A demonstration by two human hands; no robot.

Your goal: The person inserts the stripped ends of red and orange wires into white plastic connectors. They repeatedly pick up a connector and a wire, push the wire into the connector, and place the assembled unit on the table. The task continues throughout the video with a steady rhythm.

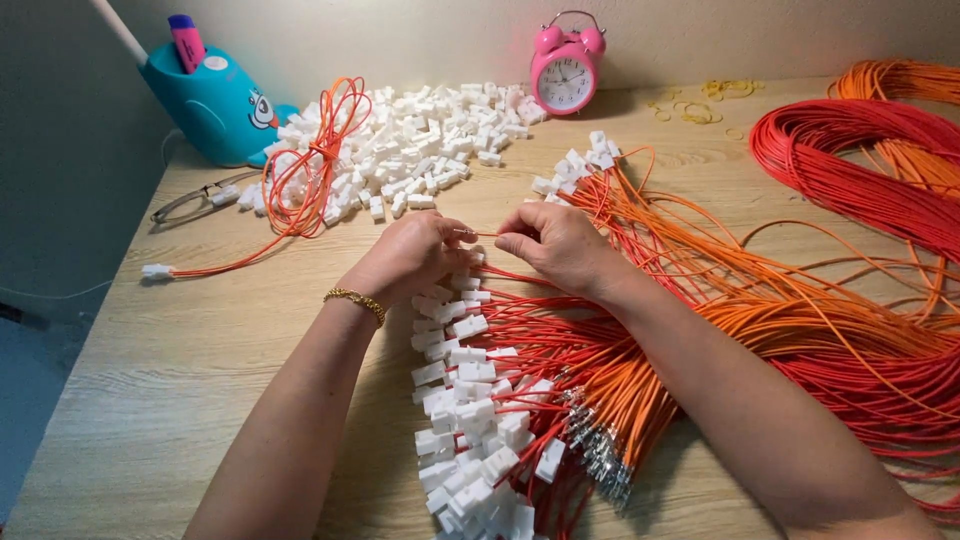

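Note:
My left hand (412, 256) and my right hand (556, 246) meet over the middle of the wooden table (200, 360). Between their fingertips runs a thin orange wire (482, 235). My right hand pinches the wire's end. My left hand's fingers are closed at the wire's other end, apparently on a small white connector that is mostly hidden. A gold bracelet (355, 299) sits on my left wrist. Below the hands lies a fan of red and orange wires fitted with white connectors (470, 420).
A heap of loose white connectors (420, 140) lies at the back. An orange wire loop (315, 160), glasses (195, 200), a teal holder (215, 100), a pink alarm clock (566, 65), rubber bands (700, 100) and red (860, 170) and orange wire bundles (800, 310) surround the hands.

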